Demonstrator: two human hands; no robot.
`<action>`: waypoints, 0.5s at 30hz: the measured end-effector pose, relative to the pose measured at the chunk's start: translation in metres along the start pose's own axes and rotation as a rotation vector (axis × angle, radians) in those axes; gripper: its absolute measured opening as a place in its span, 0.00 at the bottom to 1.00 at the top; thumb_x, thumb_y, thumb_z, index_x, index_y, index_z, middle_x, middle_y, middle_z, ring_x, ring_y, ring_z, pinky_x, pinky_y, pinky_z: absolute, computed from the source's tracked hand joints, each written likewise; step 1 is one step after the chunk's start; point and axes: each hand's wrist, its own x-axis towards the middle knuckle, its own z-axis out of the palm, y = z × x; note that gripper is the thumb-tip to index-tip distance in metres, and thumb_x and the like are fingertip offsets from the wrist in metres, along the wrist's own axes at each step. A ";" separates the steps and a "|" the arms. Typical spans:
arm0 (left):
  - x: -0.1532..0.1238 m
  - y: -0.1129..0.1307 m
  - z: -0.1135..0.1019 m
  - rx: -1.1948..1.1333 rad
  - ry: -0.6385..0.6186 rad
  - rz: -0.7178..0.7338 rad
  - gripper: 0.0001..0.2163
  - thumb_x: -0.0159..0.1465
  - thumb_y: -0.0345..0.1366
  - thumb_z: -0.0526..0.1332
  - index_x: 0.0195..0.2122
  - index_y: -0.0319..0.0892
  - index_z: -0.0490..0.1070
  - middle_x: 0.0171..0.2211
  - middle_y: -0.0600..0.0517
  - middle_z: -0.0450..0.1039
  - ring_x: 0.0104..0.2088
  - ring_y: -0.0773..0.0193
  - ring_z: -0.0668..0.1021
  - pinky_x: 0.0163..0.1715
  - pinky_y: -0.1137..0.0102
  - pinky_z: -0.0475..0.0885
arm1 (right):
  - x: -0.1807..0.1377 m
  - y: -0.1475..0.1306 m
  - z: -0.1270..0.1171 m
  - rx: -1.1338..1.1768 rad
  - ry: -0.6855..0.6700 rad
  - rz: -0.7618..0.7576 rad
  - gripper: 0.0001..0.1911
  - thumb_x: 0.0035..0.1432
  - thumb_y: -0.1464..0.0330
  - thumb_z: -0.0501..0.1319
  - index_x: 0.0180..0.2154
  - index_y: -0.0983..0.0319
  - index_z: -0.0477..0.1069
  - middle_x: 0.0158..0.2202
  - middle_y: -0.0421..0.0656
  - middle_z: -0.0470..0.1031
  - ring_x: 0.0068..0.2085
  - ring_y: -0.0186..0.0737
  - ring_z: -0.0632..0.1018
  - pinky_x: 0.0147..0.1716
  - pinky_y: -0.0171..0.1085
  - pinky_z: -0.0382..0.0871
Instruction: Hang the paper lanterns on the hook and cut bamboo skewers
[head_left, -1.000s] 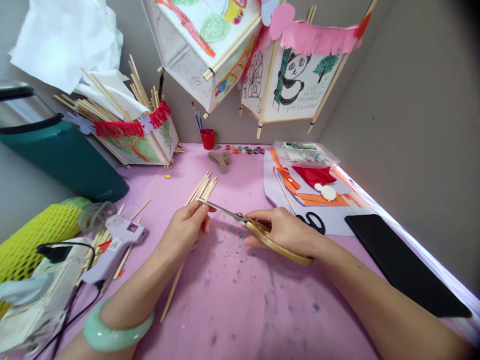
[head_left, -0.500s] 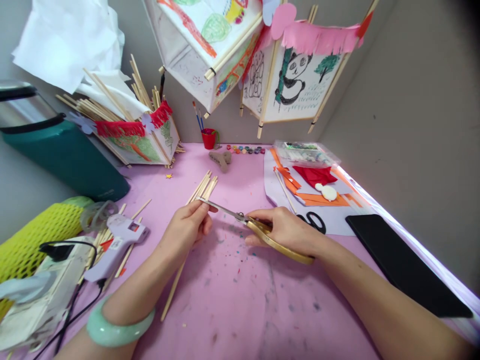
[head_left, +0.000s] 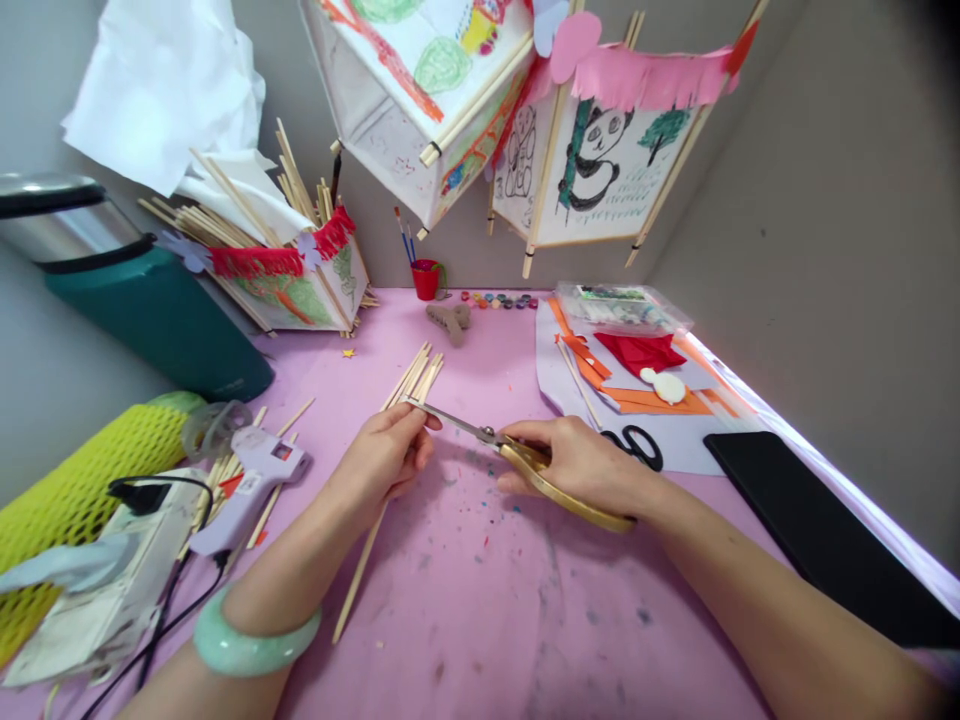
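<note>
My left hand [head_left: 391,448] is closed, thumb against fingers, around a thin wooden stick [head_left: 358,580]. The stick's lower end slants out toward me below the wrist; its middle is hidden by the hand. My right hand [head_left: 574,465] grips gold-handled scissors [head_left: 544,480]. Their blades reach left to my left thumb and fingertip, where the stick is; the exact contact is too small to make out. Just beyond my left fingers, several more wooden sticks [head_left: 427,372] lie on the pink tabletop [head_left: 480,620].
At left are a lilac glue gun [head_left: 247,480], a power strip [head_left: 97,600] and a teal bottle [head_left: 157,310]. A paper lantern box [head_left: 292,300] holds sticks. Decorated lanterns [head_left: 615,170] hang above. At right lie black-handled scissors [head_left: 643,447], paper scraps [head_left: 660,402] and a black tablet [head_left: 817,530].
The view has shifted slightly, so everything appears a little farther right. Both hands keep their grips, and the scissors stay at my left fingertips.
</note>
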 end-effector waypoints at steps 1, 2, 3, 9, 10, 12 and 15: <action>0.000 0.000 0.000 0.004 0.004 0.003 0.07 0.61 0.38 0.50 0.31 0.42 0.63 0.12 0.60 0.59 0.08 0.76 0.49 0.06 0.79 0.46 | 0.000 0.000 0.000 -0.004 0.005 0.001 0.15 0.47 0.57 0.63 0.37 0.57 0.72 0.26 0.35 0.69 0.26 0.32 0.66 0.25 0.31 0.58; 0.000 0.000 0.000 0.005 0.006 0.006 0.07 0.61 0.37 0.50 0.31 0.42 0.63 0.13 0.60 0.59 0.08 0.76 0.49 0.06 0.79 0.46 | 0.000 0.000 0.001 -0.007 0.009 0.002 0.16 0.47 0.57 0.63 0.37 0.57 0.72 0.26 0.35 0.69 0.26 0.32 0.66 0.25 0.31 0.58; 0.000 0.000 0.000 0.004 0.006 0.008 0.07 0.61 0.37 0.50 0.31 0.42 0.63 0.13 0.60 0.59 0.08 0.76 0.49 0.06 0.80 0.46 | 0.000 0.000 0.001 -0.011 0.012 0.004 0.16 0.47 0.57 0.63 0.37 0.57 0.72 0.26 0.35 0.69 0.26 0.32 0.66 0.25 0.31 0.58; 0.000 -0.001 -0.003 -0.040 -0.043 0.031 0.08 0.61 0.38 0.51 0.31 0.42 0.65 0.12 0.60 0.59 0.08 0.76 0.48 0.05 0.80 0.46 | 0.000 0.001 0.000 0.000 0.003 -0.005 0.15 0.47 0.57 0.63 0.36 0.58 0.72 0.25 0.35 0.68 0.26 0.32 0.65 0.25 0.31 0.58; 0.000 -0.001 -0.005 -0.063 -0.069 0.044 0.08 0.61 0.38 0.51 0.31 0.41 0.65 0.13 0.60 0.59 0.09 0.77 0.48 0.06 0.80 0.46 | 0.000 0.001 0.000 0.012 -0.001 -0.011 0.15 0.47 0.58 0.63 0.37 0.58 0.72 0.26 0.35 0.68 0.27 0.32 0.65 0.26 0.31 0.58; 0.000 -0.002 -0.007 -0.115 -0.123 0.063 0.07 0.61 0.38 0.53 0.31 0.41 0.66 0.13 0.60 0.59 0.09 0.77 0.48 0.06 0.80 0.47 | 0.000 0.002 -0.001 0.027 -0.006 -0.020 0.15 0.48 0.58 0.63 0.37 0.58 0.72 0.26 0.35 0.68 0.27 0.32 0.65 0.26 0.31 0.59; 0.000 -0.002 -0.010 -0.179 -0.174 0.063 0.07 0.61 0.37 0.53 0.31 0.40 0.67 0.12 0.60 0.58 0.10 0.77 0.47 0.06 0.80 0.46 | 0.000 0.004 -0.002 0.033 -0.008 -0.021 0.15 0.48 0.58 0.63 0.37 0.58 0.72 0.26 0.35 0.67 0.27 0.31 0.65 0.26 0.31 0.59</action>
